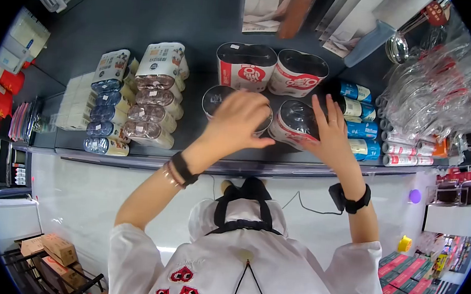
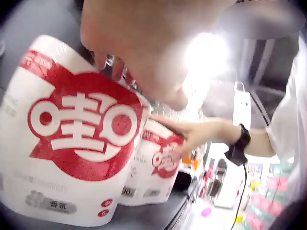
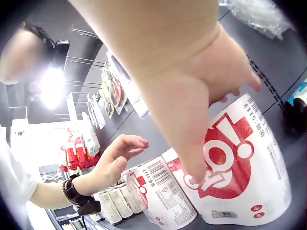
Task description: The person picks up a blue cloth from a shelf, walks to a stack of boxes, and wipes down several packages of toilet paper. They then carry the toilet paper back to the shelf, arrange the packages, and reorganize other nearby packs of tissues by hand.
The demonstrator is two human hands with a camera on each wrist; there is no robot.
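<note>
Four red-and-white wrapped packs with dark tops stand in two rows on the dark shelf. My left hand is over the front left pack, fingers loosely bent and thumb out to the side. In the right wrist view that left hand shows a gap above the pack. On the front right pack, my right hand has its fingers straight along the right end. Its thumb lies against the label face of this pack in the right wrist view.
Behind stand the back left pack and the back right pack. Rows of wrapped bundles are to the left, blue rolls to the right. Clear plastic bags lie at far right. The shelf's front edge runs before me.
</note>
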